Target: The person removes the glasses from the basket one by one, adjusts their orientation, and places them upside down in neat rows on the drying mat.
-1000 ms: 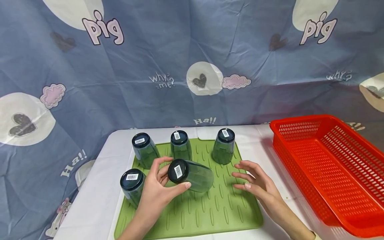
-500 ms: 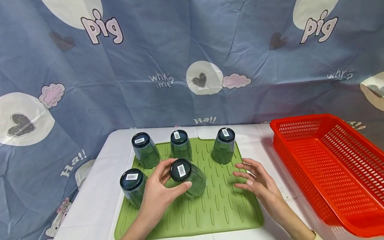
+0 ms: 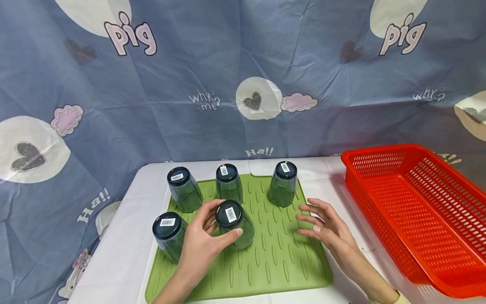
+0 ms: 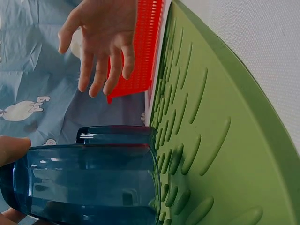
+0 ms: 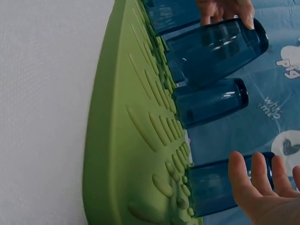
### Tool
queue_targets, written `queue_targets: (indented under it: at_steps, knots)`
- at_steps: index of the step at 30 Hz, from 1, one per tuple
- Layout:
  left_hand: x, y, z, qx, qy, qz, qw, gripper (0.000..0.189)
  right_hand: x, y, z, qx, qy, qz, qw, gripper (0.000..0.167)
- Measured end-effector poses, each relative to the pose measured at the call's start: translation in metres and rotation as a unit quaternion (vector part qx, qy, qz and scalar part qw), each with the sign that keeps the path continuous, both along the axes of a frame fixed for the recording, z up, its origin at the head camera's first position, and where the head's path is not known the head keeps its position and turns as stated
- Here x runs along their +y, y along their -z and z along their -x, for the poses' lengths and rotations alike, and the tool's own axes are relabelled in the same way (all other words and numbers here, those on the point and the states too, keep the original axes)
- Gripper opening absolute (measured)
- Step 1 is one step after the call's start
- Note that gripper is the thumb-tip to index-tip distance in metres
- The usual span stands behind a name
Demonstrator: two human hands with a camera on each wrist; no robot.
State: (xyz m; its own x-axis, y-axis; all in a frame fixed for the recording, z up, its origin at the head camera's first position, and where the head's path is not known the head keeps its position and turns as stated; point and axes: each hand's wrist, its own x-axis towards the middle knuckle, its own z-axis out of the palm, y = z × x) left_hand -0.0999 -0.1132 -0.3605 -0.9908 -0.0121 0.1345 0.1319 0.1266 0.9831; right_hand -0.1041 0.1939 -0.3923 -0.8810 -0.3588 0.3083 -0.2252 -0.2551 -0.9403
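My left hand (image 3: 205,240) grips a dark blue-green drinking glass (image 3: 243,232) near its base, thumb on one side and fingers behind. The glass is bottom up, its mouth down at the green ridged mat (image 3: 265,270); in the left wrist view its rim (image 4: 157,187) meets or nearly meets the mat. Several more upturned glasses stand about it: one by my left wrist (image 3: 171,238), two behind (image 3: 186,192) and one at the back right (image 3: 282,185). My right hand (image 3: 334,230) hovers over the mat's right side, fingers apart and holding nothing.
A red plastic basket (image 3: 379,236) with slotted walls stands to the right of the mat. White cloth (image 3: 114,253) covers the table around the mat. Behind hangs a blue printed curtain (image 3: 190,84).
The glass in my left hand has gone from lying tilted sideways to nearly upright, mouth down, on the mat. My right hand has shifted only slightly.
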Motion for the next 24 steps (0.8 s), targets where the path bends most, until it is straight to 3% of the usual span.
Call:
queue_targets:
  at_steps: [24]
  knots:
    - [-0.0004,0.0048,0.0040,-0.017,-0.028,0.016,0.9993,0.066,0.0037,0.0004,0.0019,0.010,0.028,-0.027,0.9992,0.051]
